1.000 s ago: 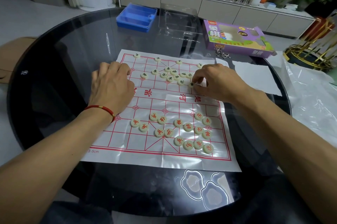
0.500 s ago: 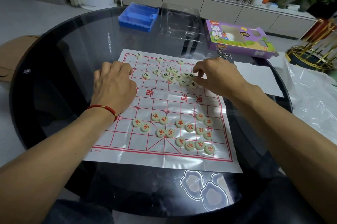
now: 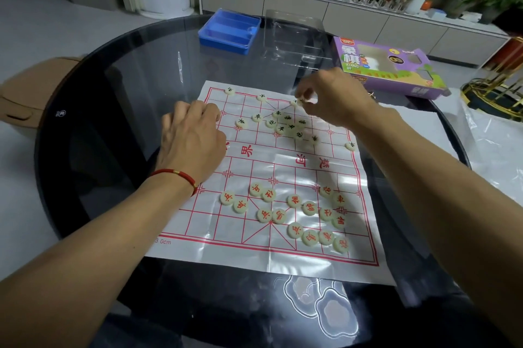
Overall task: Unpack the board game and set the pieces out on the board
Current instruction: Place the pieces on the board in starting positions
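Right hand [image 3: 332, 98]: we pinch a pale piece [image 3: 304, 98] between thumb and fingertips, just above the board's far edge.
Left hand [image 3: 192, 139]: we rest it on the board's left edge, fingers curled under; we cannot tell whether they hold anything.
Board [image 3: 271, 248]: a thin sheet with a red grid, flat on the round glass table [image 3: 119, 87].
Black pieces [image 3: 284, 124]: loosely clustered on the far half, with a few along the far row.
Red pieces [image 3: 294, 213]: scattered across the near half, mostly to the right.
Blue tray [image 3: 229, 30]: far side of the table.
Clear lid [image 3: 294, 36]: just right of the tray.
Purple box [image 3: 387, 67]: far right.
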{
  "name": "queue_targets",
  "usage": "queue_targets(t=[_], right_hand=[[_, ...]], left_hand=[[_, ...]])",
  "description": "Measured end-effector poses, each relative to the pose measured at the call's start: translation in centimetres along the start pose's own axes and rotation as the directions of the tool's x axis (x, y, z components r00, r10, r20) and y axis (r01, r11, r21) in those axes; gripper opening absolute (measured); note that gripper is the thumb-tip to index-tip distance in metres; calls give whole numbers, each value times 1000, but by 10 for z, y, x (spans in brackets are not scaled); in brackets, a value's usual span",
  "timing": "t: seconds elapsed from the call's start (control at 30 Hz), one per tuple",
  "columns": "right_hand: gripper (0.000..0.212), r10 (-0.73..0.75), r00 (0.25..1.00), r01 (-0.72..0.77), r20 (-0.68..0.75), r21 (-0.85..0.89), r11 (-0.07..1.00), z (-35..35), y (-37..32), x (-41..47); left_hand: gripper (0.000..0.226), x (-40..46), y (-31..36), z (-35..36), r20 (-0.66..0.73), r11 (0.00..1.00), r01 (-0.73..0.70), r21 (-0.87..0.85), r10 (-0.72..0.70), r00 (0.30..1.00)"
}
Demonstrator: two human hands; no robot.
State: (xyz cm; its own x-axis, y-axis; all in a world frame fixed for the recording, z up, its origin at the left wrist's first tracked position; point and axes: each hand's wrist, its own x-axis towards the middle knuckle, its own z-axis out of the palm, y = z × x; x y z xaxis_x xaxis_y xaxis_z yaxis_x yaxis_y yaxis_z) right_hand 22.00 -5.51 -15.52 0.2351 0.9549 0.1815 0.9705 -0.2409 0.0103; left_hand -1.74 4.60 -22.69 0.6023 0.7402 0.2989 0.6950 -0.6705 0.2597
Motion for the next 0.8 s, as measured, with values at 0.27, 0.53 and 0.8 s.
queue_targets(t=[0.27,0.53,0.8], right_hand=[[32,-76,991,78,111,-13,997,15,-19,50],[39,-80,986,75,144,37,996,18,-4,58],[19,-43,992,45,121,-12,999,17,-3,58]], left_hand=[[28,0,-1,0,-5,1000,-16,1,16,1000],[28,1,-2,2,-4,1000,-21,14,21,1000],[30,0,-1,0,-2,1000,-17,10,17,1000]])
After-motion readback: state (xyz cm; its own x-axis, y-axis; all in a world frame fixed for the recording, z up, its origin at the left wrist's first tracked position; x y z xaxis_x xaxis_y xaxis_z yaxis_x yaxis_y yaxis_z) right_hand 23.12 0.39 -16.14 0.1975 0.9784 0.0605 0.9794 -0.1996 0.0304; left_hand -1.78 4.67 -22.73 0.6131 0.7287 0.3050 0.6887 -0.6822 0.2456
